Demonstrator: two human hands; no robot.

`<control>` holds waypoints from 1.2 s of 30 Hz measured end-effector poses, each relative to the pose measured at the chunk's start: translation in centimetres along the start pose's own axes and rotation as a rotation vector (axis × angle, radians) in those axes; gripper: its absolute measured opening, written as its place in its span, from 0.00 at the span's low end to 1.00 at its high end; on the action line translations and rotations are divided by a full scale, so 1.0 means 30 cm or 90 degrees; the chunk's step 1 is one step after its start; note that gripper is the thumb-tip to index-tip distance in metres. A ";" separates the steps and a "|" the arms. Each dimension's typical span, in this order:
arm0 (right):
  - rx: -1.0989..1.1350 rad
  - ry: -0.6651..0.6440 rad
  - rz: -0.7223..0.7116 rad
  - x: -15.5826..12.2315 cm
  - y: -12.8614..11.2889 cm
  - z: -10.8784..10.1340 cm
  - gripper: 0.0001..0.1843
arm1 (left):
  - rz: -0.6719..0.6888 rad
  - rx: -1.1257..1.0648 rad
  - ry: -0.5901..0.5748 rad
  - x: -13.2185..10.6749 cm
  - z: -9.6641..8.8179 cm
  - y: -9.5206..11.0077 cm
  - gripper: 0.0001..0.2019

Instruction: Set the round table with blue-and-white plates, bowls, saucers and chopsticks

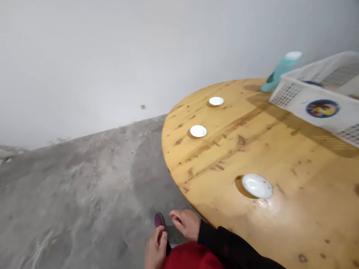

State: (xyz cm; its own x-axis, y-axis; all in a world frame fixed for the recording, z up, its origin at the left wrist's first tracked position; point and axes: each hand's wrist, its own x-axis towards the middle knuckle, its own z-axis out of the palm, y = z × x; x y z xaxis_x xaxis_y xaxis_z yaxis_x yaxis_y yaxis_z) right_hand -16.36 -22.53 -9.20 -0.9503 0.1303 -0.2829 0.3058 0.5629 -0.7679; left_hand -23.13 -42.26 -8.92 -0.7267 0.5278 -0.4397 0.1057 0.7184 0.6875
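Note:
My left hand (156,246) is low in the view, in front of my body, with its fingers curled in and nothing visible in it. Close by on the right, my right hand (186,224) hangs beside the table's edge, fingers loosely bent together, also showing no object. Neither hand touches a dish. Nearest to them on the round wooden table (280,149) lies a small white plate (257,185). Two more small white dishes sit farther back, one dish (198,131) near the left edge and another dish (216,101) behind it.
A white plastic basket (305,101) with a round sticker stands at the table's right, its contents mostly hidden. Next to it is a turquoise container (277,74) with a white top. Concrete floor (98,194) and a pale wall (112,67) lie to the left and behind.

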 end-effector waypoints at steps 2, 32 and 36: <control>0.012 0.029 0.043 0.034 -0.014 0.030 0.19 | 0.040 0.019 -0.030 0.106 -0.095 0.003 0.26; 0.566 0.495 0.310 0.315 0.087 -0.108 0.34 | 0.318 0.041 -0.239 1.152 -0.192 0.731 0.14; 0.592 0.565 0.402 0.312 0.115 -0.076 0.37 | 0.315 0.048 -0.262 1.416 -0.076 1.017 0.12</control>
State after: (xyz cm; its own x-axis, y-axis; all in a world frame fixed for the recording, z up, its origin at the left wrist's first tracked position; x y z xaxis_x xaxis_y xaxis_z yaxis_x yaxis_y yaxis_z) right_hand -24.32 -17.49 -13.18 -0.2593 0.8056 -0.5327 0.2807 -0.4649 -0.8397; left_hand -52.31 1.04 -5.31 -0.2621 0.9243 -0.2776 0.4192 0.3681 0.8299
